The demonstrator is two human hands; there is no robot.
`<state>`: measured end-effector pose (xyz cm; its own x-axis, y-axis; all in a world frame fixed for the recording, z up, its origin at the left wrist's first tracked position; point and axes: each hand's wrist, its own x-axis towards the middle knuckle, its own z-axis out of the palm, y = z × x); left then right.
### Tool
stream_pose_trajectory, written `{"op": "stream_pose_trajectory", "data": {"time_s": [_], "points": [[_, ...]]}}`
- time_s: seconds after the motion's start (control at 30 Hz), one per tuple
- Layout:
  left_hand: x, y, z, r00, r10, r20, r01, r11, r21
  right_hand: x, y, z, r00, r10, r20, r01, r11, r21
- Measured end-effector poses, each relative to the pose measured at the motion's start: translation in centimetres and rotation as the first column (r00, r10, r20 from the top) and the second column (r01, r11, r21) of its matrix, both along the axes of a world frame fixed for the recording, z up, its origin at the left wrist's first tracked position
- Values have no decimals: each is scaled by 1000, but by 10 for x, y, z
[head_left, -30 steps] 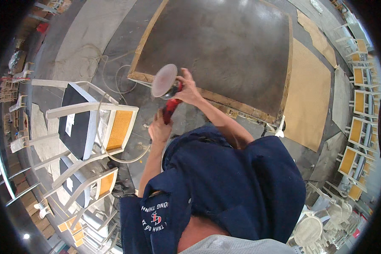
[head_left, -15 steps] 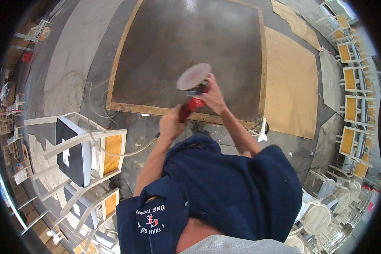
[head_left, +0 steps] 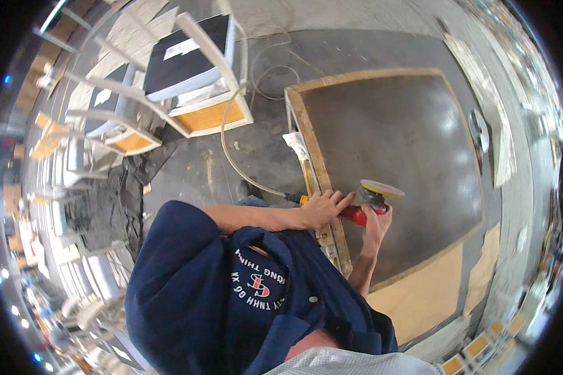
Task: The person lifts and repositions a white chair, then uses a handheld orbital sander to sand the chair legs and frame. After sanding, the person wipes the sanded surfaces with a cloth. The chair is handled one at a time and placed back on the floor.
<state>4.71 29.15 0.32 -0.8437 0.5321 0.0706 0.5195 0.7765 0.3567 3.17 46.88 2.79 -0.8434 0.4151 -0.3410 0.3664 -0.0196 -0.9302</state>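
A red air sander (head_left: 355,215) with a round, pale disc pad (head_left: 383,189) is held over the near edge of a dark panel with a wooden frame (head_left: 308,115). The disc is tipped upward, off the panel. My right hand (head_left: 375,228) wraps the sander's body just below the pad. My left hand (head_left: 321,210) lies over its rear end, fingers partly stretched along the red handle. A clear air hose (head_left: 231,153) runs into a yellow fitting (head_left: 303,200) beside my left hand. Part of the handle is hidden by my fingers.
Upturned chairs with dark seats (head_left: 184,56) and woven backs (head_left: 209,117) stand at the left. Black sheeting (head_left: 116,203) lies beside them. Brown board (head_left: 419,300) covers the floor right of the panel. More chairs (head_left: 481,344) stand at the lower right.
My view has swung to the left, bringing the chairs closer to the middle. Both hands keep hold of the sander, whose disc still points upward. My left hand's fingers look more stretched.
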Motion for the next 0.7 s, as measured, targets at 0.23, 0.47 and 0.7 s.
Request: {"op": "stream_pose_trajectory", "data": {"time_s": [0.23,0.47,0.7], "points": [[-28,-102,8,877,470,-100,-457,880,130,-99,-124,41,838,542,-56,-534,837,119],[16,-232,60,553,833,31,-687,435,582,-61,-285,110,292,870,-396,-939,340,55],[87,-417,78,308,932,188,-804,149,576,-42,-446,88,63,910,-409,-998,68,-1]]}}
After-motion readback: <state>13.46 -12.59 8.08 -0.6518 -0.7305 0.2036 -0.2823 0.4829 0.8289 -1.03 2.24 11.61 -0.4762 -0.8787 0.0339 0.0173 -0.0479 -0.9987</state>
